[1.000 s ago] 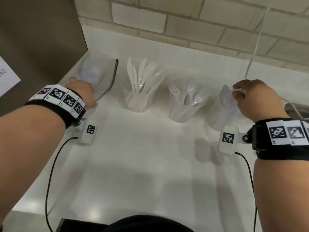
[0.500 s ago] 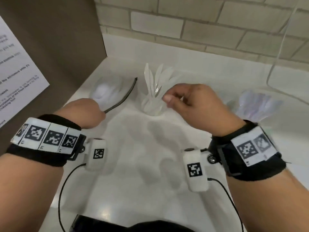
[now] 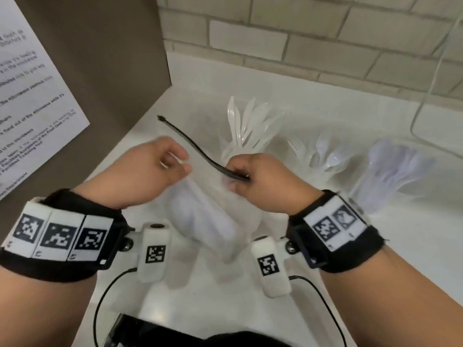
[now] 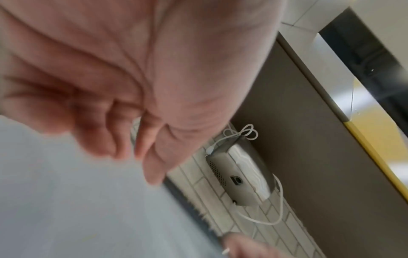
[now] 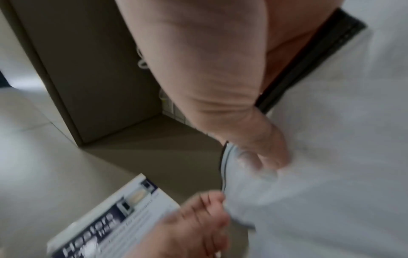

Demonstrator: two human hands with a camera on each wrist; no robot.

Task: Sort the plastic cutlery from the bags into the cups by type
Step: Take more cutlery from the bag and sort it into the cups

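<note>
A clear zip bag point(image 3: 208, 219) of white cutlery hangs above the counter between my hands, its black zip strip point(image 3: 190, 144) curving up to the back left. My left hand point(image 3: 179, 162) pinches one side of the bag's mouth, and my right hand point(image 3: 238, 175) pinches the other side at the strip's end. Behind stand three clear cups: knives point(image 3: 246, 131), forks point(image 3: 323, 156) and spoons point(image 3: 393, 169). The right wrist view shows my thumb point(image 5: 267, 157) on the bag's edge point(image 5: 227, 167) and my left fingers point(image 5: 198, 216) gripping it. What kind of cutlery the bag holds is blurred.
A brown panel point(image 3: 105, 58) with a printed notice point(image 3: 27, 108) closes off the left side. A brick wall point(image 3: 300, 38) runs along the back, with a white cable point(image 3: 426, 96) hanging at the right. A dark flat object point(image 3: 135, 331) lies at the counter's near edge.
My right hand left the spoon cup and swept left to the bag. The bag, earlier lying at the back left under my left hand, is now lifted between both hands.
</note>
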